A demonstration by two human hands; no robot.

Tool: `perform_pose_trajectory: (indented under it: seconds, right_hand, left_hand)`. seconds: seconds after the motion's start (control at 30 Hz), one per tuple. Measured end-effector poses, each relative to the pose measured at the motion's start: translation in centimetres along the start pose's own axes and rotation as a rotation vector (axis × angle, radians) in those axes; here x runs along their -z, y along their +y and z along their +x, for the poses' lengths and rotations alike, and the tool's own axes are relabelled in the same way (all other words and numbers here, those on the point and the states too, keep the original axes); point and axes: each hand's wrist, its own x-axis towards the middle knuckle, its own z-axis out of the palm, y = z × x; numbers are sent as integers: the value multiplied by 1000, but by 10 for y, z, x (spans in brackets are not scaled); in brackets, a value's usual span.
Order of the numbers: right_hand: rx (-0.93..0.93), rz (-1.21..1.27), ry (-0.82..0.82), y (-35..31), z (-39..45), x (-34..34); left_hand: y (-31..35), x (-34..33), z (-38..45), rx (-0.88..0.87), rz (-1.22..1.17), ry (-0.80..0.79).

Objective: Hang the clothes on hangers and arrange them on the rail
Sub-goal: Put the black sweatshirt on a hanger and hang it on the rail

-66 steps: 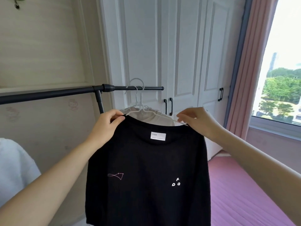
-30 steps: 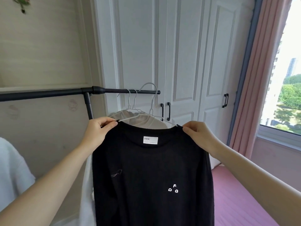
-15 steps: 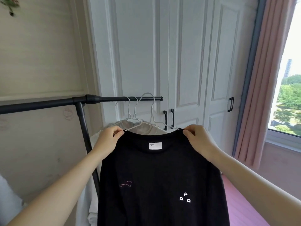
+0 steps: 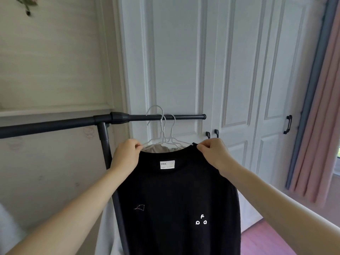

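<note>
Black long-sleeved knit top [image 4: 176,199] held up by both shoulders in front of the black metal clothes rail [image 4: 55,124], white neck label [image 4: 167,164] facing the camera. Small white letters low on the right of the fabric, small pinkish stitched mark low on the left.

Left hand [image 4: 127,155] closed in a pinch, thumb against fingers, on the top's left shoulder edge and touching the end of a white wire hanger [image 4: 163,138]. Right hand [image 4: 211,151] likewise pinched shut on the right shoulder seam, fingertips curled down over the fabric.

Three white wire hooks noted near the rail's far end: two seated over the bar, the tallest one raised at bar height. Cannot confirm from this angle whether that tallest hook is over the bar or just in front of it, nor which hanger carries the black top.

Beige garment [image 4: 158,147] hanging directly behind the black top's neckline, mostly hidden. White cloth [image 4: 108,227] hanging low beside the rail's black upright post [image 4: 104,144].

White panelled wardrobe doors [image 4: 230,70] with black handles behind the rail. Pink curtain [image 4: 320,126] at far right. Pink floor covering [image 4: 261,240] lower right.
</note>
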Motion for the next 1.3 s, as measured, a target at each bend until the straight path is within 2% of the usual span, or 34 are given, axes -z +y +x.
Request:
perform_pose_trajectory:
  seconds: [0.13,0.4,0.57,0.7,0.9,1.03,1.3]
  right_hand:
    - [18,-12,2,-4,8,-8]
    - [-14,-73,-84,14,-2,-22]
    - [48,-107,-93,12,-7,-9]
    - [120,-119,-34,13,-23,-1]
    - [90,-159,-284,0,-80,3]
    - [61,-132,-425,0,-117,-5]
    - [140,-62,-654,-25,-189,-50]
  left_hand:
    - [-1,-5,8,29,29,39]
    - [-4,-20,-1,64,187,-36]
    - [0,-20,-12,83,259,-187]
    - [8,-15,-30,86,282,-219]
    - [30,5,-81,93,202,-262]
    - [36,29,-125,101,155,-221]
    - [-1,121,-217,266,237,-167]
